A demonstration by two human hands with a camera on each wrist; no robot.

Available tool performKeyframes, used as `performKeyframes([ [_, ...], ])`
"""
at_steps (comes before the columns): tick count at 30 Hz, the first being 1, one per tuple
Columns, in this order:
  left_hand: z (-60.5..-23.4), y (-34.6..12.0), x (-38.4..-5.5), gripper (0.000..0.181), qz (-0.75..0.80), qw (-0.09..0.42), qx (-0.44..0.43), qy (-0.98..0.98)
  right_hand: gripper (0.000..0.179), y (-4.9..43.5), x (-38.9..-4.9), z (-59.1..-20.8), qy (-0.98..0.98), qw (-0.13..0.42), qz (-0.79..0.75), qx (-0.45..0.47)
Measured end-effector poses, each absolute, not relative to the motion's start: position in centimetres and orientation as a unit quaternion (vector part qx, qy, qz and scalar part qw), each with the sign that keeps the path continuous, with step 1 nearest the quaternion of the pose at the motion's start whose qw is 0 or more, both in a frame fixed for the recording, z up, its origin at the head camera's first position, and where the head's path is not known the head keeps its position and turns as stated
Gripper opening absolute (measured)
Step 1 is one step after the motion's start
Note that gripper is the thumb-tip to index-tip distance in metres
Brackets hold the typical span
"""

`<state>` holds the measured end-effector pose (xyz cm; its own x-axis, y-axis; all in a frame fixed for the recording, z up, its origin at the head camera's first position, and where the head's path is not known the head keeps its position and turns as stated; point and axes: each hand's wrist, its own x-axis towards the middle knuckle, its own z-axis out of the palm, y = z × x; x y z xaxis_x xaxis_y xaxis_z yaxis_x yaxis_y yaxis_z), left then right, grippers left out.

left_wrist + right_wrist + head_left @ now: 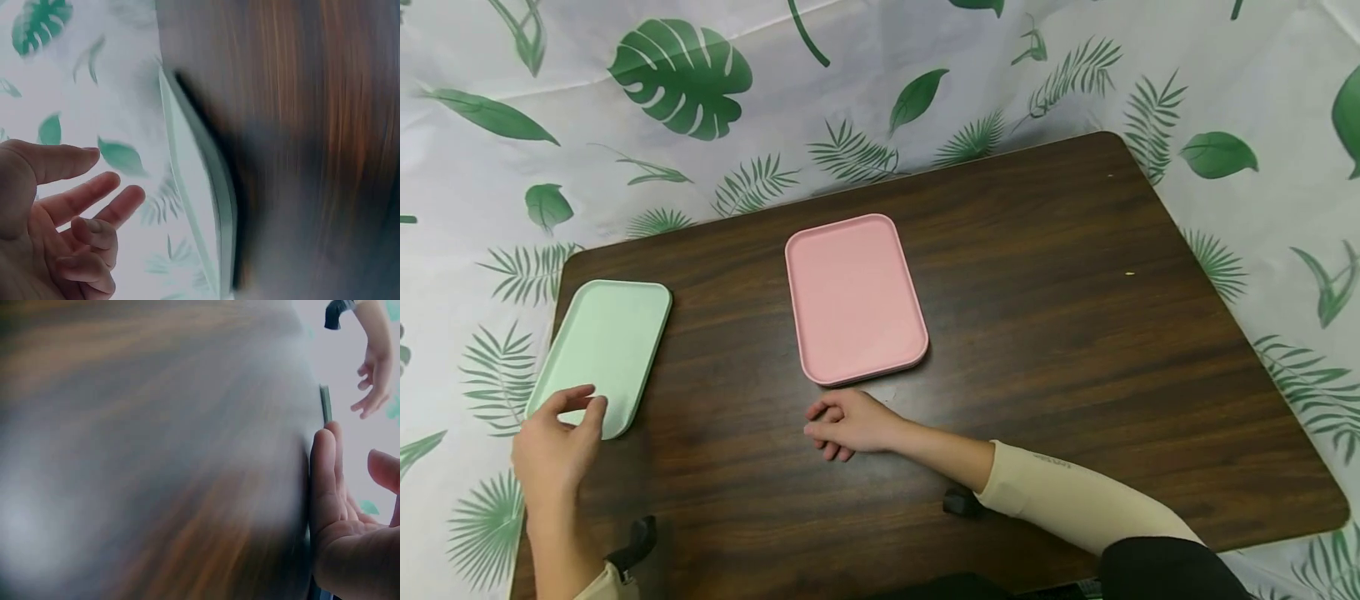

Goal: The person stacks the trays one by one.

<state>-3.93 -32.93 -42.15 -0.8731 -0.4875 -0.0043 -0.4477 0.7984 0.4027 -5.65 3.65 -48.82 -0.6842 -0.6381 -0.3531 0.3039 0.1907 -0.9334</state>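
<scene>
A pale green rectangular tray point(610, 333) lies at the table's left end. Over its near end hovers my left hand point(557, 450), thumb and forefinger apart with nothing between them. In the left wrist view, a gap shows between those fingers and the tray's side point(203, 181). A pink tray point(857, 300) with rounded corners lies near the middle; its near edge shows layered rims, like stacked trays. Just in front of that edge is my right hand point(853, 423), loosely bent and holding nothing. The right wrist view shows its fingers point(325, 469) low beside the tabletop.
The trays are on a dark wood-grain table point(1037, 333) with rounded corners. A white cloth with green leaves point(681, 79) hangs behind it and shows at both sides. Each wrist carries a black strap mount point(962, 502). A tiny yellow speck point(1130, 273) lies on the right side.
</scene>
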Motion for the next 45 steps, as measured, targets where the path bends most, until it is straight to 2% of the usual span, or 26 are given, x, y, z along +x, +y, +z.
performKeyframes([
  [11, -43.0, -39.0, -3.8, 0.053, -0.169, -0.014, 0.307, -0.937, 0.032, -1.4, -5.5, -48.4, 0.681, 0.389, -0.608, -0.123],
  [15, -43.2, -39.8, -3.8, 0.058, -0.165, -0.043, 0.307, -0.936, 0.034, -3.1, -5.5, -48.1, 0.685, 0.394, -0.602, -0.112],
  [23, -43.8, -41.1, -3.9, 0.060, -0.150, -0.045, 0.309, -0.938, 0.044, -6.7, -6.3, -47.8, 0.686, 0.401, -0.599, -0.096],
  [31, -44.2, -42.0, -4.5, 0.067, -0.145, -0.077, 0.285, -0.944, 0.049, -9.2, -7.5, -47.6, 0.674, 0.409, -0.612, -0.065],
  [36, -44.5, -42.4, -5.0, 0.067, -0.146, -0.097, 0.285, -0.942, 0.055, -10.4, -8.1, -48.1, 0.653, 0.417, -0.630, -0.059],
  [45, -45.0, -44.0, -5.7, 0.056, -0.142, -0.091, 0.279, -0.945, 0.062, -11.4, -8.7, -48.8, 0.609, 0.435, -0.660, -0.069],
])
